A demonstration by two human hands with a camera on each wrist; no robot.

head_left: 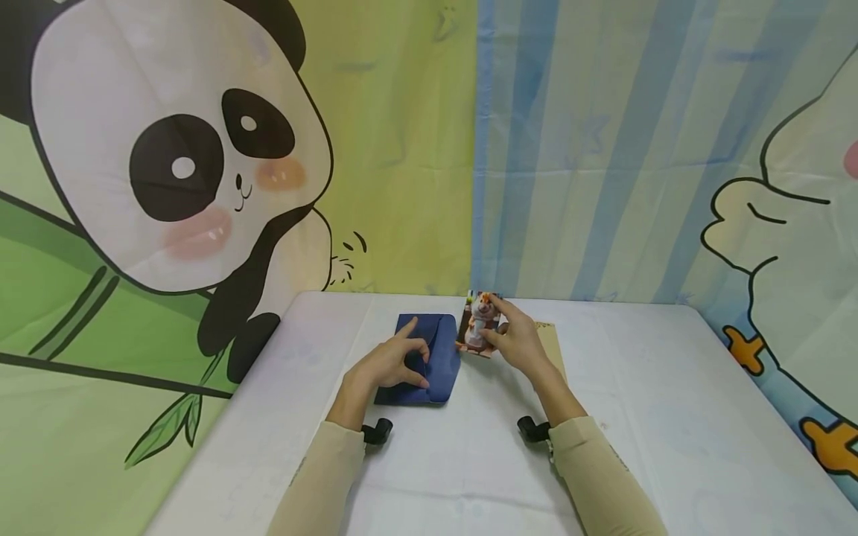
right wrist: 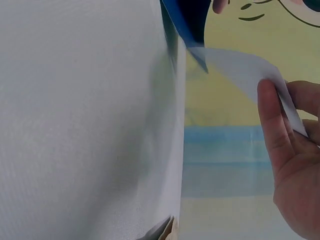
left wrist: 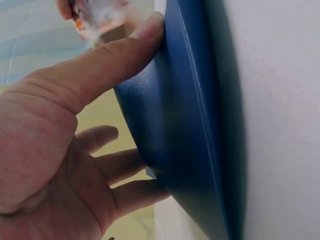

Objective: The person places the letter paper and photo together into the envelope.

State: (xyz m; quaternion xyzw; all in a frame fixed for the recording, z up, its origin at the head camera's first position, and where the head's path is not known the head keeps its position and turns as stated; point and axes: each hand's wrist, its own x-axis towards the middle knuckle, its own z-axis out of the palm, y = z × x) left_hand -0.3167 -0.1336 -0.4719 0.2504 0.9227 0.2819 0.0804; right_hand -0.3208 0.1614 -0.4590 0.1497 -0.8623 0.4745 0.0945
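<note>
A blue envelope (head_left: 442, 368) lies on the table, its flap side toward the right. My left hand (head_left: 389, 361) is over it, thumb and fingers spread apart. In the left wrist view the thumb tip touches the envelope (left wrist: 170, 100), and the other fingers reach to its far edge. My right hand (head_left: 523, 342) pinches a photo card (head_left: 479, 324) with a hamster-like figure on it, thumb on one side and fingers on the other. The card is raised just right of the envelope. Its pale back (right wrist: 240, 70) shows in the right wrist view, curving slightly.
A tan sheet or pad (head_left: 551, 346) lies on the table to the right, partly hidden behind the right hand and forearm. The white-covered table (head_left: 630, 402) ends at a printed cloth backdrop (head_left: 570, 149). Black wrist mounts (head_left: 532, 429) stick out at both sleeves.
</note>
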